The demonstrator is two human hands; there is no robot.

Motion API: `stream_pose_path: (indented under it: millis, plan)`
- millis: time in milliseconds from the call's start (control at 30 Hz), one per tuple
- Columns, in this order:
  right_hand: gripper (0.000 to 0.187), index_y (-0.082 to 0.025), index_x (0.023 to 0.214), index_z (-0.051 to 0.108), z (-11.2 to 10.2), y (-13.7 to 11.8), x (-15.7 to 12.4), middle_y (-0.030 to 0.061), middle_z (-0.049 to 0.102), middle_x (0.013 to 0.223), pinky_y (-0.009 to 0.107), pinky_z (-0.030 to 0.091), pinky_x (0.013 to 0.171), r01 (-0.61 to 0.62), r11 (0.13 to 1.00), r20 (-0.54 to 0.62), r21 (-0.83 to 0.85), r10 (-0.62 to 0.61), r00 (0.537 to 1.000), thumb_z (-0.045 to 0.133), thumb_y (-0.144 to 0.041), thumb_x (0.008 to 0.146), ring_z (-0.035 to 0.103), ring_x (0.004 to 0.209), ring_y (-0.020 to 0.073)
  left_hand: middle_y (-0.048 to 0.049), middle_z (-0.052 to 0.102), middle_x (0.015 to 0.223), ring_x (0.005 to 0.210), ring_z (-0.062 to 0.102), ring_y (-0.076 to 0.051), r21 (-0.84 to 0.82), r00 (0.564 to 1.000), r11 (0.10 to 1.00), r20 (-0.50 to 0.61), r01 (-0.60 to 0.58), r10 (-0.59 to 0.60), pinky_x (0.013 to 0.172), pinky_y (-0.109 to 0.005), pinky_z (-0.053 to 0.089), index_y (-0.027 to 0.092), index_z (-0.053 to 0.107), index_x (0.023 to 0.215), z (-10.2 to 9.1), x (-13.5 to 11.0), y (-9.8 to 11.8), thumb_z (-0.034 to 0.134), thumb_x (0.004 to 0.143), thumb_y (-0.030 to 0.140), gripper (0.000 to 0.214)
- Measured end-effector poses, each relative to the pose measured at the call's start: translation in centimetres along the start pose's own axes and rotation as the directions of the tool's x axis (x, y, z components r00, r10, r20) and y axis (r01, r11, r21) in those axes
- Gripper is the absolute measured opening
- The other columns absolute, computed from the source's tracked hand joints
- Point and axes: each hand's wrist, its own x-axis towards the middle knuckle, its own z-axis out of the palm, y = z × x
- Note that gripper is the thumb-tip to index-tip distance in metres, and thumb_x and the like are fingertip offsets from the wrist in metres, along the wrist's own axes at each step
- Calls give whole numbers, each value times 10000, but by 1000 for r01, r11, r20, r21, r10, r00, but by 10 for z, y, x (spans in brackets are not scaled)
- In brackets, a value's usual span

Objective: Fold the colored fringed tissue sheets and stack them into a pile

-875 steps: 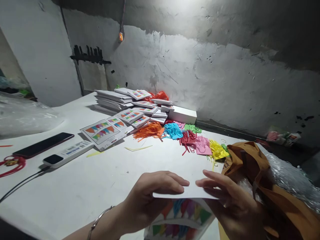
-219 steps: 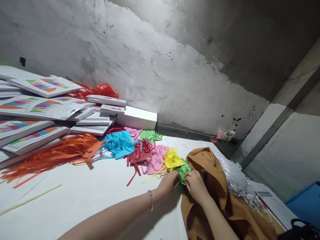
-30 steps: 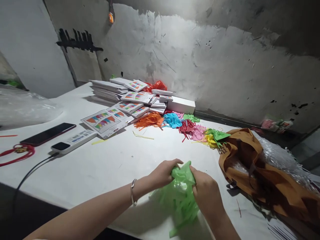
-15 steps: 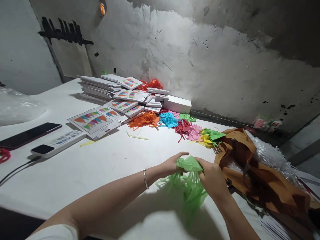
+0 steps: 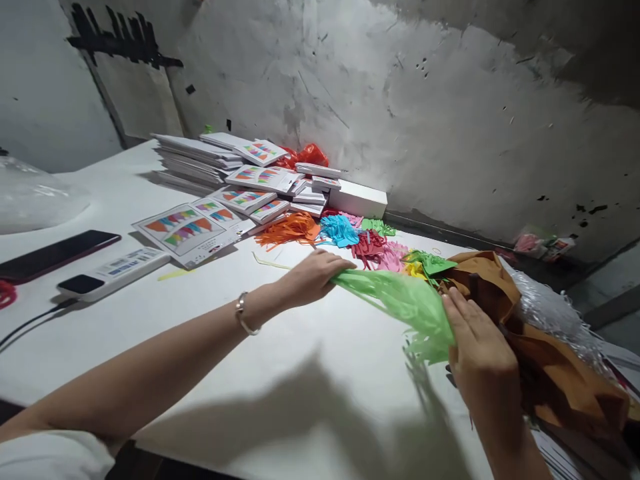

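Observation:
A green fringed tissue-paper tassel point(image 5: 400, 293) stretches between my hands above the white table. My left hand point(image 5: 313, 275) is closed on its narrow, twisted-looking left end. At the wider right end, my right hand point(image 5: 480, 340) presses the tassel with its fingers close together; the thumb is hidden behind the paper. Loose strips hang from the lower right part. Beyond my hands lie bunched paper tassels: an orange one point(image 5: 287, 229), a blue one point(image 5: 340, 230), a red one point(image 5: 367, 247), a pink one point(image 5: 393, 255) and a green one point(image 5: 433, 261) over yellow.
Printed packets point(image 5: 263, 183) stand stacked at the back beside a white box point(image 5: 359, 199). A printed sheet point(image 5: 187, 230), a phone point(image 5: 60, 255) and a cabled white device point(image 5: 115, 273) lie left. A brown bag point(image 5: 555, 360) and clear plastic point(image 5: 555, 317) occupy the right.
My hands have moved apart, the left one leftward and up, the right one rightward. The green tassel, bunched and hanging before, is now drawn out sideways between them.

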Motion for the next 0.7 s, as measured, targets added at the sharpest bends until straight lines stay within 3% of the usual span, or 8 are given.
stream_pose_path:
  millis: [67,133,200,267,333,467,567,700]
  plan:
    - [674,-114,1501,425,4,-27,-13,175,546,1448,465,428,1143,121,993,-18,12,-121,993,468,68,854,495,1375,270,-133,686,1085,1058,593,-277,181,998,982,-24,-50,56,1068,-474,324,184,634,1253,-14,-20,-8,446,932,147,374]
    - [706,-89,1527,369,22,-58,-36,189,539,1451,482,440,1136,175,978,118,117,-188,975,396,84,842,457,1402,270,-124,696,1079,1061,611,-275,378,998,924,33,-59,51,1091,-504,302,211,627,1288,-20,-49,-27,412,932,109,429]
    - [639,-63,1449,484,46,-87,-61,219,584,1393,507,511,1067,155,969,224,190,-196,955,410,48,824,543,1327,316,-147,662,1246,1207,574,-320,482,991,876,112,8,-70,1123,-585,245,238,589,1355,-19,-83,-47,450,868,49,541]
    - [578,-52,1350,583,67,-108,-82,232,635,1324,488,570,992,124,969,285,215,-184,941,438,24,796,625,1232,331,-181,522,1465,1382,436,-399,495,964,864,178,87,-199,1116,-672,218,249,526,1428,-15,-114,-55,512,791,21,678]
    - [567,-47,1321,602,76,-119,-94,230,635,1326,488,574,982,81,970,335,229,-157,929,458,6,775,629,1226,331,-171,382,1584,1463,320,-411,424,947,901,244,90,-210,1123,-659,259,268,452,1487,-10,-135,-44,544,776,27,757]
    - [657,-61,1429,499,72,-125,-97,199,508,1478,493,504,1061,6,972,453,234,-115,884,470,1,775,507,1361,322,-104,393,1594,1459,373,-273,103,945,993,325,-63,26,1164,-416,365,281,370,1532,22,-137,16,604,892,168,691]
    - [616,-101,1433,499,66,-125,-97,162,537,1466,431,513,1052,12,957,503,290,-163,849,485,-37,820,545,1331,293,-153,439,1560,1450,388,-304,37,911,992,402,-121,96,1216,-465,283,184,341,1548,65,-127,45,659,911,306,722]
    - [595,-104,1437,475,65,-108,-118,196,592,1396,528,555,962,-54,972,577,228,-90,812,575,-328,895,591,1256,377,-219,338,1596,1491,294,-374,92,888,994,459,-66,16,1219,-550,215,117,348,1543,104,-128,38,639,918,517,797]
